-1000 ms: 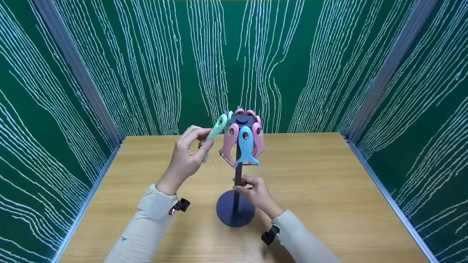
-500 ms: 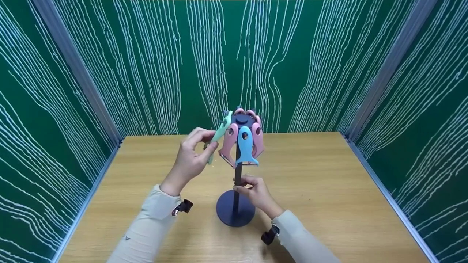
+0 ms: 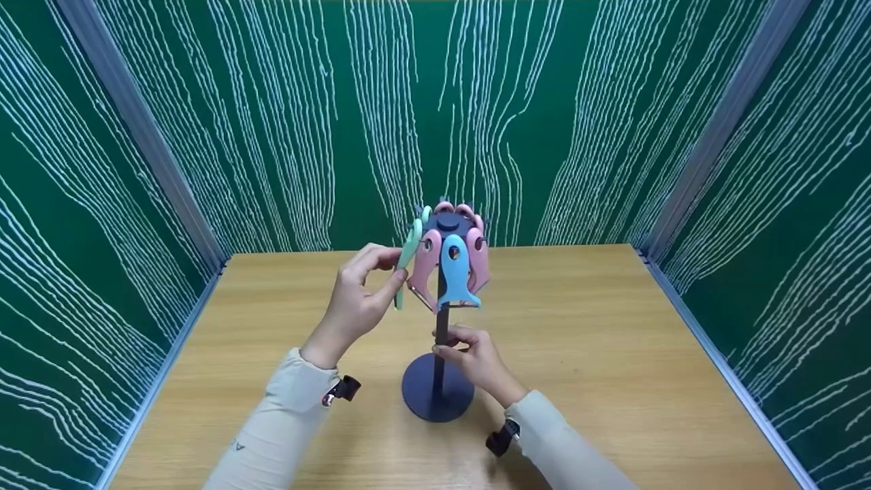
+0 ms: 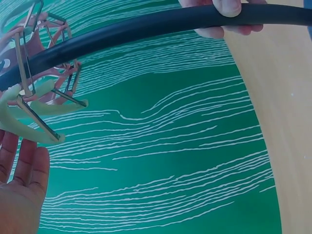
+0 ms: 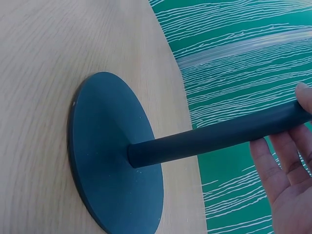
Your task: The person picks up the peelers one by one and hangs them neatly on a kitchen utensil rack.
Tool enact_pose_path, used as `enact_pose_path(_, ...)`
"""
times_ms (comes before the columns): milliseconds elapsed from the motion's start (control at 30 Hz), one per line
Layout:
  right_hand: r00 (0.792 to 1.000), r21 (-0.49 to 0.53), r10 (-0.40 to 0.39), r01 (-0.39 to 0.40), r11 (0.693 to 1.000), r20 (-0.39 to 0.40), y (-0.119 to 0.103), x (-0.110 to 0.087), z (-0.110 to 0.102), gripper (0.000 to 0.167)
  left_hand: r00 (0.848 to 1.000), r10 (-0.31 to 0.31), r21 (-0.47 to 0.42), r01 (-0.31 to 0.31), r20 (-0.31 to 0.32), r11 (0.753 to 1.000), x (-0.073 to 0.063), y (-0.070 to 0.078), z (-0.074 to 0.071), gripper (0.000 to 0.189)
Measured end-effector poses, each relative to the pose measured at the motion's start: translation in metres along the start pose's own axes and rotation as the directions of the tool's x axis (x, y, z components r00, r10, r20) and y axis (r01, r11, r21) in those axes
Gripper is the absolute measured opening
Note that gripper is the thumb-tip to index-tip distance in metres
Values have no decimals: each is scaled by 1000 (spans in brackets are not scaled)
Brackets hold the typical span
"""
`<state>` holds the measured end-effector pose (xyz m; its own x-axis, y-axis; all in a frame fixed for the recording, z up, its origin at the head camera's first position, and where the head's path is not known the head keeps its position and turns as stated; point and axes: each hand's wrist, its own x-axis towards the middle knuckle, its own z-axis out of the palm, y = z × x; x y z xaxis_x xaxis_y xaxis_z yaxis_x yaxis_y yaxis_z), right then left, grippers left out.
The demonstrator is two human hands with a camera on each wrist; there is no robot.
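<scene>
My left hand (image 3: 360, 292) pinches a green fish-shaped peeler (image 3: 409, 246) between thumb and fingers at the left side of a dark rack. The peeler's top is right at one of the rack's hooks. In the left wrist view, two green peelers (image 4: 29, 132) show their metal blades. My right hand (image 3: 480, 357) grips the dark post (image 5: 219, 139) of the rack, below the hanging peelers. A blue peeler (image 3: 455, 271) hangs at the front, with a pink peeler (image 3: 426, 262) to its left and others around the rack's top.
The rack's round dark base (image 3: 422, 395) stands on a wooden table (image 3: 578, 327). Green walls (image 3: 578, 136) with white wavy lines enclose the table at the back and both sides.
My left hand has moved right with the green peeler, bringing its top from beside the rack to the hook. The peeler now hangs more upright. My right hand stays on the post.
</scene>
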<state>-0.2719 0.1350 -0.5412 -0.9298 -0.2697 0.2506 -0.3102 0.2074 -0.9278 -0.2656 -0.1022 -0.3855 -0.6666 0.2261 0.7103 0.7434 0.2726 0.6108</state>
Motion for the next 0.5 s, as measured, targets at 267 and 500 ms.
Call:
enact_pose_path(267, 1000, 16, -3, 3, 1000, 11, -3, 0, 2, 22, 1000, -31, 5, 31, 4, 1000, -8, -7, -2, 26)
enact_pose_path(500, 999, 26, -3, 2, 1000, 43, -9, -3, -10, 31, 996, -92, 28, 92, 5, 995, -21, -26, -2, 23)
